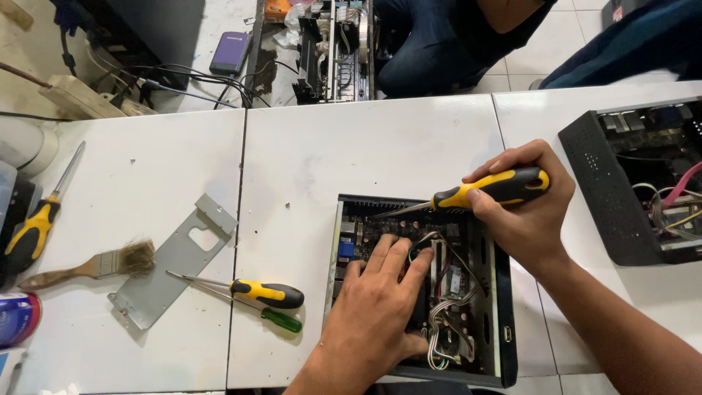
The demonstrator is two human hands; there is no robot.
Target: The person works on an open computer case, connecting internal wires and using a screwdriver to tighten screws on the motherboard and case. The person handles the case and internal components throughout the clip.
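An opened small computer case [503,307] lies on the white table [380,146], its circuit board and wire bundles [446,307] exposed. My left hand [376,314] rests flat inside the case, fingers spread over the board. My right hand [523,208] grips a yellow-and-black screwdriver [490,190] by the handle. Its shaft points left over the case's far edge, tip near the board's upper left.
On the left lie two screwdrivers [267,294], a grey metal bracket [175,260], a paintbrush [95,267], another yellow-handled screwdriver [40,219] and a spray can [18,318]. A second open black case [636,183] sits at right. Another person's legs [439,40] are beyond the table.
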